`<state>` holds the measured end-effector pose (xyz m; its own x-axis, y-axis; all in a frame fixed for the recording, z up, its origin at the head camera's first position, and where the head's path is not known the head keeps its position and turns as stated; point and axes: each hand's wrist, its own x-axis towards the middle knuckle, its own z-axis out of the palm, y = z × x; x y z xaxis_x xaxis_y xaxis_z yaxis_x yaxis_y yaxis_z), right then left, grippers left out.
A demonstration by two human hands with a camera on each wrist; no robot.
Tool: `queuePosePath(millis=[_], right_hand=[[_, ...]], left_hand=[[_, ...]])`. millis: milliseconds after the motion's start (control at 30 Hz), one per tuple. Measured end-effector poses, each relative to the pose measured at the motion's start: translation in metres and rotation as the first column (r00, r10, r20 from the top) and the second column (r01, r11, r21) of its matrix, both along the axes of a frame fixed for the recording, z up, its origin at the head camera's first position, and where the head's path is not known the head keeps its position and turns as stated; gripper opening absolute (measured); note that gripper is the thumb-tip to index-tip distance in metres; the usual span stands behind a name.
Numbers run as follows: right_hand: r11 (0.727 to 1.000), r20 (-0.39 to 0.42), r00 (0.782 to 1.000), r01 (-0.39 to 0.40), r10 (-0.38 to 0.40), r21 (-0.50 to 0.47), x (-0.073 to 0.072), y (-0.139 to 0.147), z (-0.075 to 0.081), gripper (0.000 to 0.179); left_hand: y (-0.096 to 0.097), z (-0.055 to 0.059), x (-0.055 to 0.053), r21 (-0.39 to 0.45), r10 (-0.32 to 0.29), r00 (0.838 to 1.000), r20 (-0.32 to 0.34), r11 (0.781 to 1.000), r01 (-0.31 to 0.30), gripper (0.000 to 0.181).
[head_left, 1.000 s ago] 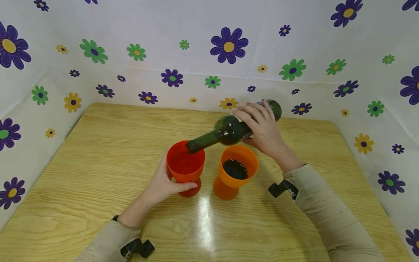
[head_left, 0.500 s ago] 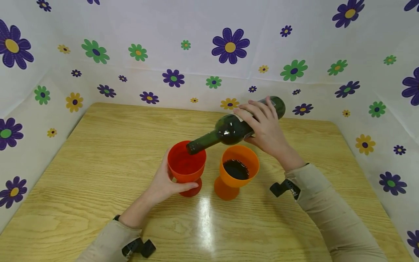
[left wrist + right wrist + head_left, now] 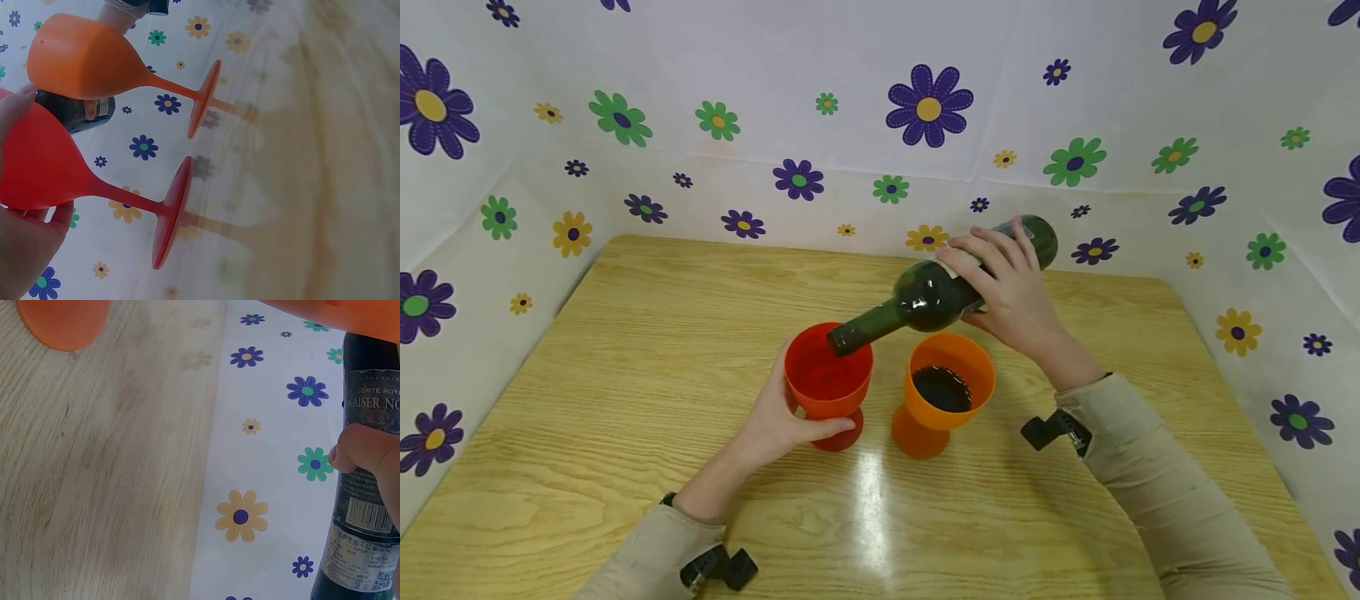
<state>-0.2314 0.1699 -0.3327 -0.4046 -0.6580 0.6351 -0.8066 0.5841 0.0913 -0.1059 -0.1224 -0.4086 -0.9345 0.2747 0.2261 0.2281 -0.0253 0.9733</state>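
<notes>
My left hand [image 3: 771,429] holds a red goblet [image 3: 829,398] round its bowl, thumb near the stem. In the left wrist view its foot [image 3: 172,214] stands on the table. My right hand [image 3: 1013,296] grips a dark green wine bottle [image 3: 927,296] round its labelled body. The bottle tilts down to the left, base high, its mouth over the inside of the red goblet. No liquid stream shows clearly at the mouth. Right of the red goblet an orange goblet [image 3: 966,360] stands under the bottle with dark liquid [image 3: 942,389] in it; neither hand touches it.
The wooden table [image 3: 647,350] bears both goblets, which stand close together with a small gap. White cloth [image 3: 850,67] printed with flowers rises behind the table and on both sides. Each wrist wears a black strap with a small camera [image 3: 741,569].
The bottle's base has risen slightly and shifted right, so the bottle tilts a little more steeply, its mouth still over the red goblet. The left hand and both goblets keep their places.
</notes>
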Motion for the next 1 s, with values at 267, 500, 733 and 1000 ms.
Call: queuePosePath(millis=[267, 500, 733, 1000], right_hand=[[1.0, -0.018, 1.0, -0.001, 0.001, 0.006, 0.0, 0.0, 0.003, 0.092], [1.0, -0.031, 1.0, 0.003, -0.002, 0.015, 0.001, 0.0, 0.005, 0.092], [1.0, -0.033, 0.999, 0.007, -0.006, 0.026, 0.001, 0.0, 0.006, 0.092], [0.999, -0.054, 0.999, 0.008, -0.006, 0.038, 0.002, 0.0, 0.009, 0.092]], left_hand=[[0.004, 0.022, 0.009, -0.006, 0.01, 1.0, 0.027, 1.0, -0.01, 0.087], [0.004, 0.023, 0.009, 0.004, 0.01, 1.0, 0.021, 1.0, -0.01, 0.088], [0.004, 0.022, 0.009, 0.001, 0.013, 0.999, 0.029, 1.0, -0.013, 0.088], [0.004, 0.023, 0.009, -0.005, 0.017, 0.999, 0.032, 1.0, -0.016, 0.087]])
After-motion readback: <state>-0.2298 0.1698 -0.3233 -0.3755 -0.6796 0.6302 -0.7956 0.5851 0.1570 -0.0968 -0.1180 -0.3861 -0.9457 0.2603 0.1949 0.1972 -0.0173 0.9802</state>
